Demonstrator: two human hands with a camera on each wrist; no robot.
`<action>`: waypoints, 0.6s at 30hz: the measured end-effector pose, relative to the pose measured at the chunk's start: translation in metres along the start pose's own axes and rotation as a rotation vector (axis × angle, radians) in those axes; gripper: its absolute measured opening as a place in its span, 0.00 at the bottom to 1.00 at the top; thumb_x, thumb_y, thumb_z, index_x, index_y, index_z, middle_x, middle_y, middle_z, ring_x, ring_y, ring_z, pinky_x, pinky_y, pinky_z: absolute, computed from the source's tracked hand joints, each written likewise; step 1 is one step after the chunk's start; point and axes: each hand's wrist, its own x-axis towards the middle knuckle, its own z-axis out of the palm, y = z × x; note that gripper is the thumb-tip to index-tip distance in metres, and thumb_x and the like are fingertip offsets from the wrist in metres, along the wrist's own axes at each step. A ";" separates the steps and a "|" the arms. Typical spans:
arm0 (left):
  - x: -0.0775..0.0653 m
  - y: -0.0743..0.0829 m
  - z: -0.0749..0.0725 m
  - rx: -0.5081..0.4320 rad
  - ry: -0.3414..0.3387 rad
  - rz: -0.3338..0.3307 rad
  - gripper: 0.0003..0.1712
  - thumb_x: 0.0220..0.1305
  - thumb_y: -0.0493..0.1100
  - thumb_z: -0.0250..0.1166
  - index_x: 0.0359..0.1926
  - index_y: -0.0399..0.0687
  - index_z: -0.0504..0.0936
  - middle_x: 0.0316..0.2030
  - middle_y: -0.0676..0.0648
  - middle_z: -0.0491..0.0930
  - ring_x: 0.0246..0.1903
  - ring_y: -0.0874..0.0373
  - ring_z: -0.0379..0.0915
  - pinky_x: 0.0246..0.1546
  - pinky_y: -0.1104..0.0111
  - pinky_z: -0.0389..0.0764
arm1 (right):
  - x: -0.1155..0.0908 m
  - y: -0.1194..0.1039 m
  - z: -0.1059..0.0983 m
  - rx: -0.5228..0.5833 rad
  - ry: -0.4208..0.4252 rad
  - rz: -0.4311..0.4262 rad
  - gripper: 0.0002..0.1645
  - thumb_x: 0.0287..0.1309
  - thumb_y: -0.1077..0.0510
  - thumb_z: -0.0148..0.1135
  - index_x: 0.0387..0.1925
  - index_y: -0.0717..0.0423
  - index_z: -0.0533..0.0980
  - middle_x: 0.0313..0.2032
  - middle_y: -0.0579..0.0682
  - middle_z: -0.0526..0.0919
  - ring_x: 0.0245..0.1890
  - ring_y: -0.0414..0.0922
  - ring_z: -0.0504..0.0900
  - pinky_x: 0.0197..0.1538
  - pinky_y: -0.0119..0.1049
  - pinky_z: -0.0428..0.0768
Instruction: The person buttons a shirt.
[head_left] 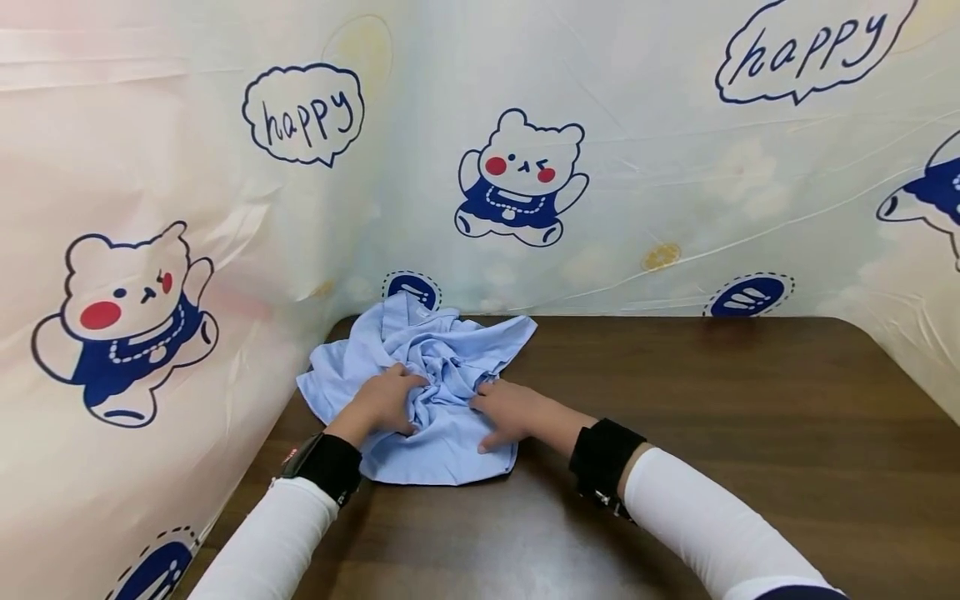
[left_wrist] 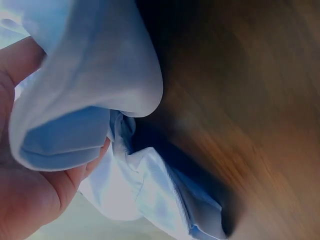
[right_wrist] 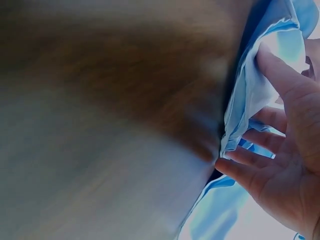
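My white sleeves (head_left: 712,512) reach over the desk (head_left: 712,417). My right hand (head_left: 512,410), fingers loosely extended, touches the crumpled light-blue cloth (head_left: 446,404); my left hand (head_left: 385,401) is in its folds, whether gripping I can't tell. The cloth lies by the desk's far left corner, before a printed curtain (head_left: 637,183).

Pale bear-printed sheeting (head_left: 637,183) hangs behind a brown wooden table (head_left: 720,417).

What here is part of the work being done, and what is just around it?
Part of the work:
light-blue cloth, crumpled
left hand, touching the cloth
right hand, touching the cloth

Just around:
brown table, beneath the cloth
printed backdrop
black wristbands
white sleeves
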 end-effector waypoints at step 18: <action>0.005 0.071 0.013 0.044 0.000 0.153 0.44 0.42 0.53 0.81 0.63 0.54 0.76 0.53 0.42 0.71 0.43 0.47 0.73 0.47 0.53 0.77 | -0.085 0.017 0.016 -0.005 0.093 -0.023 0.41 0.51 0.33 0.69 0.57 0.56 0.76 0.46 0.51 0.75 0.46 0.48 0.71 0.48 0.41 0.76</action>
